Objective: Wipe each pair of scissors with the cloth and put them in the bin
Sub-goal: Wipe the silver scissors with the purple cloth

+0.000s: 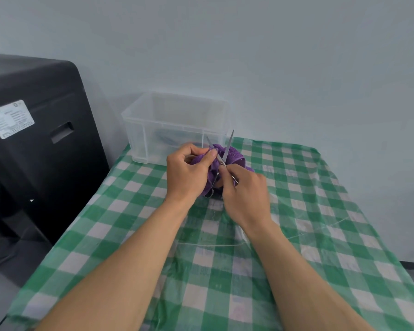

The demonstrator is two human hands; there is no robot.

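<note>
Head view: we look down over two bare forearms to a wiping job held in front of a bin.
Surface: the green-and-white checked cloth-covered surface point(320, 235) fills the lower frame; we see no other scissors lying on it.
Machine: a large black plastic cabinet point(34, 151) with a white label stands to the left, off the surface.
Bin: the clear rectangular plastic bin point(139, 130) sits at the far left corner of the surface. Faint bluish shapes point(167, 139) show through its wall; we cannot tell what they are.
Hands: the left hand point(189, 170) pinches the cloth against one blade between thumb and fingers. The right hand point(244, 194) curls round the handle end of the scissors.
Cloth: the bunched purple terry cloth point(232, 154) hangs between the hands, just in front of the bin.
Scissors: the slim steel scissors point(228, 146) are held in the air, blades spread in a V and pointing up towards the bin.
Progress: we judge this pair mid-wipe and not yet binned; it may be the last.
</note>
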